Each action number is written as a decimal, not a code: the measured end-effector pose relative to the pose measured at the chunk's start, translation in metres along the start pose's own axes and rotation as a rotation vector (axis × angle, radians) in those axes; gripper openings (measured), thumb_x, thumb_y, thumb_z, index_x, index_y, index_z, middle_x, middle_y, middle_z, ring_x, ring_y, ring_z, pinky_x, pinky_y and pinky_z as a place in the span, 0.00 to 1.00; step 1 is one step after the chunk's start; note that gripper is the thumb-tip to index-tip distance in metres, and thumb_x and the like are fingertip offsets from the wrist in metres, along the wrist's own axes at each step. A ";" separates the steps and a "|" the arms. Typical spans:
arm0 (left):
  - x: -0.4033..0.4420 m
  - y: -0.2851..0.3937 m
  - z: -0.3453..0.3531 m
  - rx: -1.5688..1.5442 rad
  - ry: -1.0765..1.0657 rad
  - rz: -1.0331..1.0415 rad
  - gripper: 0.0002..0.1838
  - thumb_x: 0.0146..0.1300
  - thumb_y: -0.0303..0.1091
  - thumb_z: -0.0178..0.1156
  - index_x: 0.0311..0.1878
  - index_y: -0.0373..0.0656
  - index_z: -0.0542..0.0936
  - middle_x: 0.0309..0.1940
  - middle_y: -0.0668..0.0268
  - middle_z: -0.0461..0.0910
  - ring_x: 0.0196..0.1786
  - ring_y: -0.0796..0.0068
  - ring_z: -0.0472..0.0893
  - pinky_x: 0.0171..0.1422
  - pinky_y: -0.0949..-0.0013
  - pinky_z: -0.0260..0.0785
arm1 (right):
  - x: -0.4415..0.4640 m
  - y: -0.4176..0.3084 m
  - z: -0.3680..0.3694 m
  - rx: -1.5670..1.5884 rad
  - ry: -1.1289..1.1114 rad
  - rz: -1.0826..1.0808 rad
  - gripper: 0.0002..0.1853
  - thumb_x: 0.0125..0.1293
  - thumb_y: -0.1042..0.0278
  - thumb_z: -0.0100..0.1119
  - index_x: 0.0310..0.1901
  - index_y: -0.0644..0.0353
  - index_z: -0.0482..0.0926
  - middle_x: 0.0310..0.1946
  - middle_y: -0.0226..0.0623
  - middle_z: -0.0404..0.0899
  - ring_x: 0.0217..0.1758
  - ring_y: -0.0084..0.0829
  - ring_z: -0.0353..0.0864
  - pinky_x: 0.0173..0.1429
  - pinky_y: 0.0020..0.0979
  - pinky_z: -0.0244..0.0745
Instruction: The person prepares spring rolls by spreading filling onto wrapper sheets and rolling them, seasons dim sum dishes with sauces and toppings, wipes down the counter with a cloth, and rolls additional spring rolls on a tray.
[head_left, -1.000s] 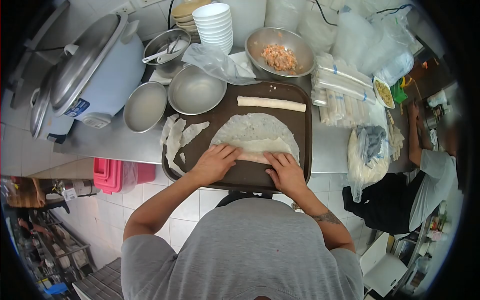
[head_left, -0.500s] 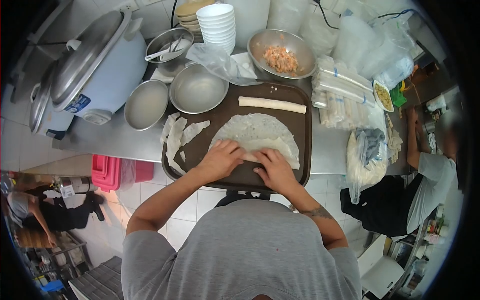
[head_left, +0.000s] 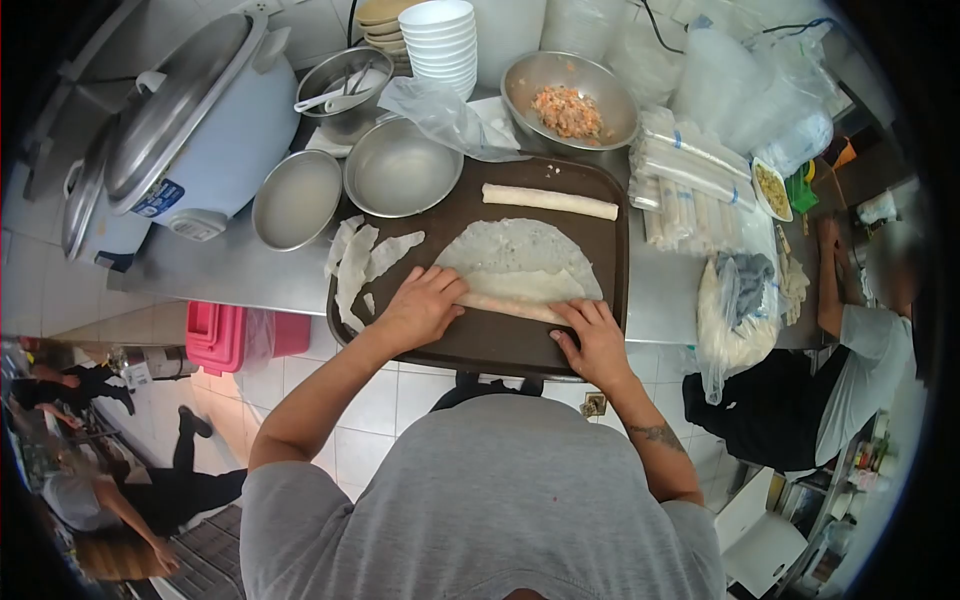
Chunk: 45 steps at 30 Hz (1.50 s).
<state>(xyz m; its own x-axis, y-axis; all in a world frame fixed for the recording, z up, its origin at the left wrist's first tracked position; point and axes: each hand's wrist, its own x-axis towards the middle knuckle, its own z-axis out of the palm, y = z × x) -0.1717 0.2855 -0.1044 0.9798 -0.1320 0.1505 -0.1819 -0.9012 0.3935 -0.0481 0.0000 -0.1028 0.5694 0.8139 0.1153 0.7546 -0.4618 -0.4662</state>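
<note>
A thin, round, translucent wrapper (head_left: 520,246) lies on the brown tray (head_left: 480,340), its near edge rolled into a long, narrow spring roll (head_left: 510,306). My left hand (head_left: 422,303) has its fingers closed over the left end of this roll. At the right end, my right hand (head_left: 598,340) grips with fingers on top and the thumb on the near side. Behind the wrapper, a finished roll (head_left: 550,201) lies along the tray's far side. Torn wrapper strips (head_left: 354,270) are at the tray's left. Both roll ends are partly hidden by my fingers.
Beyond the tray stand a bowl of orange filling (head_left: 568,111), two metal bowls (head_left: 402,168) and stacked white bowls (head_left: 440,45). Bagged rolls (head_left: 683,180) lie to the right. Large cookers (head_left: 190,120) occupy the left. Other people are at both sides.
My hands have spread apart from the roll's middle to its two ends, leaving the middle visible. At the far left, a person has moved further into view.
</note>
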 end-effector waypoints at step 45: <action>0.046 0.001 0.019 -0.438 -0.050 -0.080 0.06 0.67 0.31 0.59 0.43 0.45 0.84 0.42 0.62 0.76 0.50 0.58 0.77 0.57 0.59 0.69 | 0.037 0.016 0.010 0.221 0.134 0.177 0.08 0.64 0.69 0.63 0.42 0.60 0.84 0.41 0.41 0.78 0.44 0.44 0.79 0.48 0.38 0.76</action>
<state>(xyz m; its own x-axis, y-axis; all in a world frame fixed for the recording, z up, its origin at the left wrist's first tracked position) -0.1250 0.2712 -0.1140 0.9931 -0.0987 0.0638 -0.1129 -0.6510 0.7506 -0.0178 0.0261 -0.1149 0.7342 0.6677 0.1230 0.5594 -0.4923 -0.6669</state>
